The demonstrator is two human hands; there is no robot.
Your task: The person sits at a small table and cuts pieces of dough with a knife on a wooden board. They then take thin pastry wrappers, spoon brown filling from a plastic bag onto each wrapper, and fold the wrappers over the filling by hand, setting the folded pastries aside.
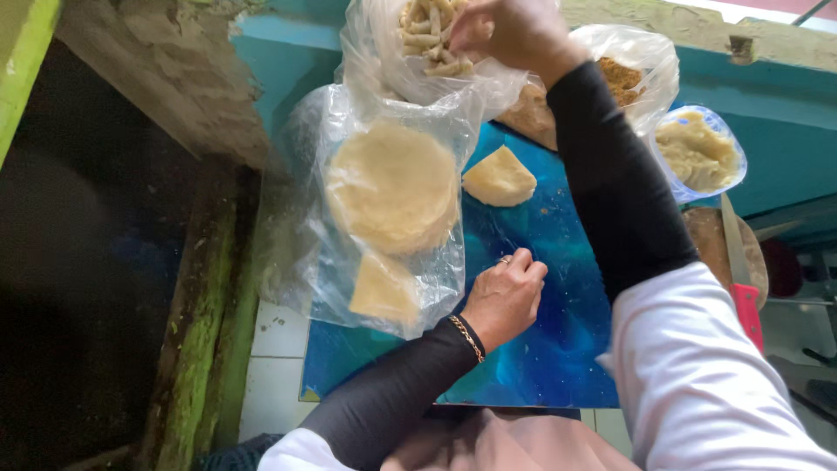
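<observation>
My right hand (pixel 514 30) reaches far across to a clear plastic bag of pale rolled pieces (pixel 432 35), fingers pinched together on the rolls at the bag's mouth. My left hand (pixel 506 295) rests on the blue board (pixel 549 340) with its fingers curled under; it wears a ring and a gold bracelet. Just left of it lies a clear bag (pixel 349 262) holding a round stack of pale wrappers (pixel 392 187) and a folded wedge (pixel 384 288). Another pale wedge (pixel 499 177) lies bare on the board.
A bag of brown crumbs (pixel 623 78) and a bag of pale mash (pixel 697 153) sit at the back right. A red-handled knife (pixel 741 279) lies on a round wooden block (pixel 708 235). A mossy concrete edge (pixel 200 305) and white tiles (pixel 275 366) are to the left.
</observation>
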